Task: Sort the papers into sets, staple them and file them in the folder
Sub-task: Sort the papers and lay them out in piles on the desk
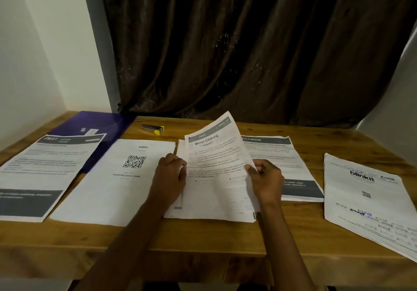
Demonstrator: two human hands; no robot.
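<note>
At the near middle of the wooden table (203, 241), a central stack of papers (209, 209) lay flat. Just above it, the left hand (170, 175) and the right hand (266, 178) each pinched a side edge of the "Mirror Cleaning" sheet (214, 153), lifted and tilted. Left of the stack lay the zepto sheet (117, 182), then the 2641 sheet (38, 171) — partly over the purple folder (94, 123). Right of the stack sat the MULTI-ROOM sheet (291, 162) and the blinkit sheet (365, 191). Beyond the stack — a stapler (153, 128).
</note>
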